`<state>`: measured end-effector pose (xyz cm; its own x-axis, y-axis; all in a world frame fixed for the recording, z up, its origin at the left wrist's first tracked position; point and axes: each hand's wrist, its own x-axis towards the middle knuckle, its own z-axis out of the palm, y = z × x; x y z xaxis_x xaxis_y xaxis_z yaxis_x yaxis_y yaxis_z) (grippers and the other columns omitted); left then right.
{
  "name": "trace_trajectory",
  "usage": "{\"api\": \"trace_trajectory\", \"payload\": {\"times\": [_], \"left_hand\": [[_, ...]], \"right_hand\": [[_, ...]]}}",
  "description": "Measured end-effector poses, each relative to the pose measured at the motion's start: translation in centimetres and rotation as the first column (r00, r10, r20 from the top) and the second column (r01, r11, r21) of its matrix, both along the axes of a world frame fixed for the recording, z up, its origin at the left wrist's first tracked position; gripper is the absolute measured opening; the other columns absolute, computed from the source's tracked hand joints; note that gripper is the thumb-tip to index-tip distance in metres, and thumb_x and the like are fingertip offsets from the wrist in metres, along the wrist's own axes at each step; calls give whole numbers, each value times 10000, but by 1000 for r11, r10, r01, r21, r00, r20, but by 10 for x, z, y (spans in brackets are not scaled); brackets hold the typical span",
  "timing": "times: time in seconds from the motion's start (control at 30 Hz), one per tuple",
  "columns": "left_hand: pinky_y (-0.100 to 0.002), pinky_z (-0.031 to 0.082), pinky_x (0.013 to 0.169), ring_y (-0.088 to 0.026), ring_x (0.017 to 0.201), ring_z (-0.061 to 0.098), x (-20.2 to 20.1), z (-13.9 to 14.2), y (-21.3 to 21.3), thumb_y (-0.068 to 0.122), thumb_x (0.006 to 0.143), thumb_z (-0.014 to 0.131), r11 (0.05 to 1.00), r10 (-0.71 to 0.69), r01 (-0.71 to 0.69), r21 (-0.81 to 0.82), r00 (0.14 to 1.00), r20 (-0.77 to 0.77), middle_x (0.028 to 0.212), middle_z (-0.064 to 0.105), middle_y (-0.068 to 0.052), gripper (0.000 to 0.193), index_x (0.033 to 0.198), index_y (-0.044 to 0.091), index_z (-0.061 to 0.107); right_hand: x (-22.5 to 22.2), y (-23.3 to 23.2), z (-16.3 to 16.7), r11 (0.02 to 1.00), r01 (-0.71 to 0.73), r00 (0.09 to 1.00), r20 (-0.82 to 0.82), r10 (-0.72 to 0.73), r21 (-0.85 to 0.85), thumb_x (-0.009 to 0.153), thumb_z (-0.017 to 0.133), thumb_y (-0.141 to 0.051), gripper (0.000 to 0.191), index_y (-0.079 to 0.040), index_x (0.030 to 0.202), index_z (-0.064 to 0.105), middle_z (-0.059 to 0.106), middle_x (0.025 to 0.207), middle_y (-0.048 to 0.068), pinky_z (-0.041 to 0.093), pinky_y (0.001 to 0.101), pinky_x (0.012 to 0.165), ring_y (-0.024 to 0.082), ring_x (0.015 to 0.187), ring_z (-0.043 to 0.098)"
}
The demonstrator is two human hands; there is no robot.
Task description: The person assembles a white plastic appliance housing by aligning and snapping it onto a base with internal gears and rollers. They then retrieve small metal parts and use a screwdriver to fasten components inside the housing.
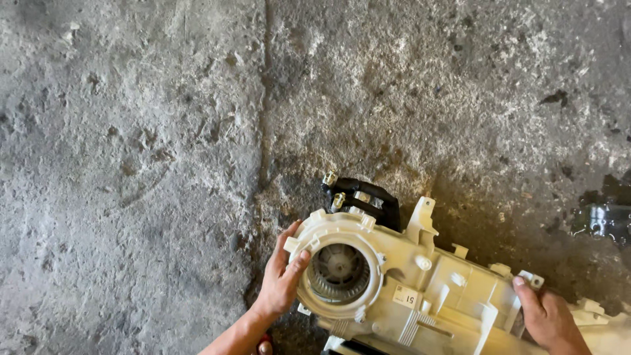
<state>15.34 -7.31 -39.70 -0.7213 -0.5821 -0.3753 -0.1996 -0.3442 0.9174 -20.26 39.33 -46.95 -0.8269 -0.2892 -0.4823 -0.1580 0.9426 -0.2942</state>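
Note:
A cream plastic blower housing (434,283) lies on the rough concrete floor (144,151) at the lower right. Its round opening shows a grey fan wheel (338,271). A black bracket with two metal pipe ends (365,197) sticks out at its top. My left hand (284,279) grips the rim of the round opening, thumb on the ring. On the housing's right end, my right hand (547,315) holds a corner tab.
A dark wet patch with a shiny dark object (605,217) lies at the right edge. A crack (264,118) runs down the concrete from the top. A small red thing (265,343) shows under my left wrist.

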Motion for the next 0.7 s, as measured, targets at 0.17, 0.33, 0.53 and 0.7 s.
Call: {"api": "trace_trajectory", "payload": {"times": [0.17, 0.33, 0.53, 0.7], "left_hand": [[-357, 471, 1078, -246, 1289, 575, -3, -21, -3, 484, 941, 608, 994, -12, -2, 112, 992, 127, 1415, 584, -209, 848, 1558, -5, 293], [-370, 453, 1085, -236, 1311, 548, -6, -33, -5, 459, 948, 607, 993, 5, -18, 119, 994, 108, 1445, 570, -207, 839, 1564, -23, 303], [-350, 373, 1140, -204, 1369, 499, -2, -26, 8, 389, 996, 599, 997, -21, 12, 79, 994, 104, 1504, 537, -181, 750, 1534, -69, 348], [-306, 367, 1142, -185, 1279, 574, -12, -21, 8, 398, 1008, 582, 998, -29, 20, 62, 987, 158, 1381, 653, -181, 716, 1523, -58, 384]], "right_hand": [[-21, -6, -11, 976, 54, 987, 139, -85, 212, 990, 453, -704, 857, 82, 771, 716, 666, 763, 323, 576, 561, 809, 466, 780, 708], [-18, -28, 25, 998, -37, 998, 43, 35, 49, 948, 453, -667, 761, 40, 891, 731, 711, 731, 283, 525, 525, 802, 424, 771, 702], [-17, -28, 68, 959, 36, 991, 116, -71, 281, 1023, 429, -642, 782, 65, 865, 724, 646, 741, 292, 537, 538, 730, 411, 765, 643], [-20, -21, 65, 976, 16, 996, 79, -34, 216, 964, 478, -636, 768, 78, 817, 718, 669, 732, 268, 517, 509, 778, 405, 772, 647]]}}
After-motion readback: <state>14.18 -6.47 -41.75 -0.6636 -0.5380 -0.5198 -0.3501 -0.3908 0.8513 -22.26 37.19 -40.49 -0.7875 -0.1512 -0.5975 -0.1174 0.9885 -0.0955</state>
